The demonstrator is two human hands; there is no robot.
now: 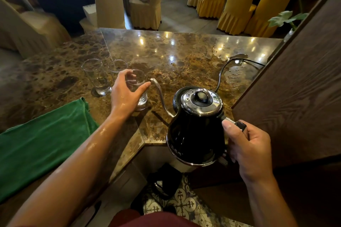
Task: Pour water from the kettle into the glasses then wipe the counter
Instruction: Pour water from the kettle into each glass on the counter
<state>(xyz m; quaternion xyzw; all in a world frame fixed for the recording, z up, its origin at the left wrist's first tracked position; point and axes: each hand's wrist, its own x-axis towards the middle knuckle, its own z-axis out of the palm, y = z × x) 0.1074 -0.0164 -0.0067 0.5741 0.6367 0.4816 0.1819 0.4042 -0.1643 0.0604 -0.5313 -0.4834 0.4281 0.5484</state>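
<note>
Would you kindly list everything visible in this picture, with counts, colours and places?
Glasses: three, clear, left-centre of counter; the nearest glass is held, two others behind it.
Kettle: one, black with chrome lid, lifted at counter's near edge.
Kettle base: one, black, behind kettle, its cord trailing right.
Green cloth: one, counter's left.
Counter: brown marble, wet at right.
Covered chairs: several, yellow and beige, background.
Left hand: grips nearest glass.
Right hand: grips kettle handle.

Dim warm room; ceiling-light glare spots on polished counter point(184, 46); wide-angle bending and softness toward edges.
</note>
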